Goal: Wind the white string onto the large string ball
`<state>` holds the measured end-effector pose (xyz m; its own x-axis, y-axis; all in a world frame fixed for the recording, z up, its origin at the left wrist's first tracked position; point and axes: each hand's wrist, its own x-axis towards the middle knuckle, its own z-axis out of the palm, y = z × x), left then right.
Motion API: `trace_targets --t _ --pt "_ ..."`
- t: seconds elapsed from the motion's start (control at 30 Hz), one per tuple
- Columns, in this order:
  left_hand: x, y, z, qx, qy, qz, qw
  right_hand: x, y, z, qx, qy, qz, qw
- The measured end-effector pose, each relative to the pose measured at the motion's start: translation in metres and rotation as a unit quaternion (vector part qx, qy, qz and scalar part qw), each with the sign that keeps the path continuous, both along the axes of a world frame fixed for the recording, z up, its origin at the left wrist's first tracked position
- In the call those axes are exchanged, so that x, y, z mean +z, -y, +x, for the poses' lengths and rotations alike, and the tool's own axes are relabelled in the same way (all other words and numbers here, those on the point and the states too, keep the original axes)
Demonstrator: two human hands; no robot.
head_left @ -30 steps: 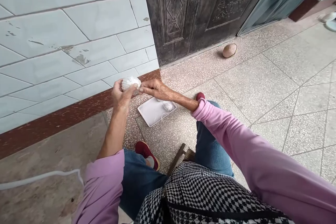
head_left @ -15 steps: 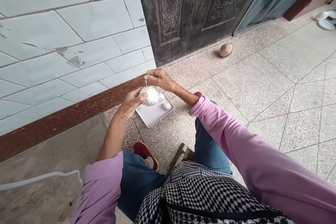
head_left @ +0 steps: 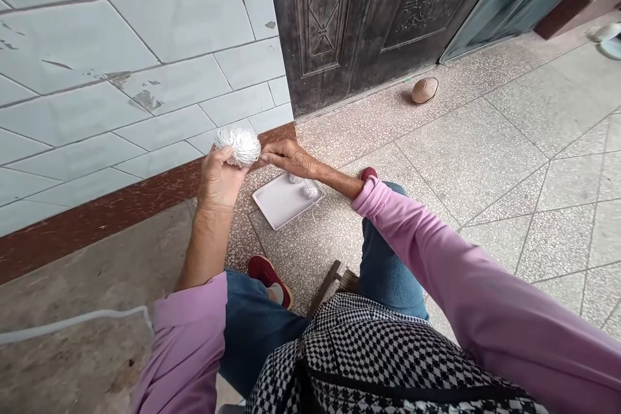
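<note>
A fluffy ball of white yarn point(head_left: 239, 145) is in my left hand point(head_left: 220, 178), with the thumb across its front and the fingers underneath. Just right of the ball, my right hand point(head_left: 290, 158) is closed in a pinch at its fingertips. The yarn strand it pinches is too thin to follow clearly here. Below both hands, a shallow white tray point(head_left: 279, 202) rests on the floor. Near its right side sits a small white ball point(head_left: 310, 191), and a second one point(head_left: 295, 178) is partly hidden behind my right hand.
A tiled wall point(head_left: 165, 90) rises on the left, beside a dark carved door point(head_left: 359, 26). A brown, ball-shaped object point(head_left: 424, 90) lies on the floor by the threshold. My red shoe point(head_left: 266, 275) and a wooden piece point(head_left: 326, 286) are below. A white cable point(head_left: 72, 321) crosses at left.
My left hand has turned and moved up and left with the yarn ball. My right hand has come down from above the ball to its right side. More of the tray shows.
</note>
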<state>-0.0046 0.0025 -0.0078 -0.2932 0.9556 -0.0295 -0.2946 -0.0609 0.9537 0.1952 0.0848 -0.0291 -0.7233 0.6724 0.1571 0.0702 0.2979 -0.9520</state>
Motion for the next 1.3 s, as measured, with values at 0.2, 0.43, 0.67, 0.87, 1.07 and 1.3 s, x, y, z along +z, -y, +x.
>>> trace_targets --t 0.2,0.43,0.67,0.87,1.07,1.3 --pt "-0.021 -0.007 -0.001 0.047 0.031 0.003 0.998 0.019 0.023 -0.001 0.008 0.076 -0.001 0.997" --pt "-0.029 -0.013 -0.005 0.063 -0.085 -0.051 0.993 0.023 0.016 0.008 0.014 0.023 -0.017 0.999" --pt "-0.015 -0.001 0.018 -0.069 -0.084 -0.076 0.991 0.02 -0.015 0.019 -0.096 -0.09 -0.097 0.987" --pt "-0.01 0.004 0.025 -0.087 -0.048 -0.089 0.991 0.009 -0.017 0.013 -0.137 -0.087 -0.083 0.983" --pt "-0.011 0.007 0.02 -0.104 -0.067 -0.092 0.988 0.007 -0.019 0.009 -0.137 -0.057 -0.077 0.986" --pt "-0.01 0.003 0.017 -0.077 0.06 -0.034 0.995 -0.007 -0.016 -0.004 -0.12 -0.012 -0.081 0.989"
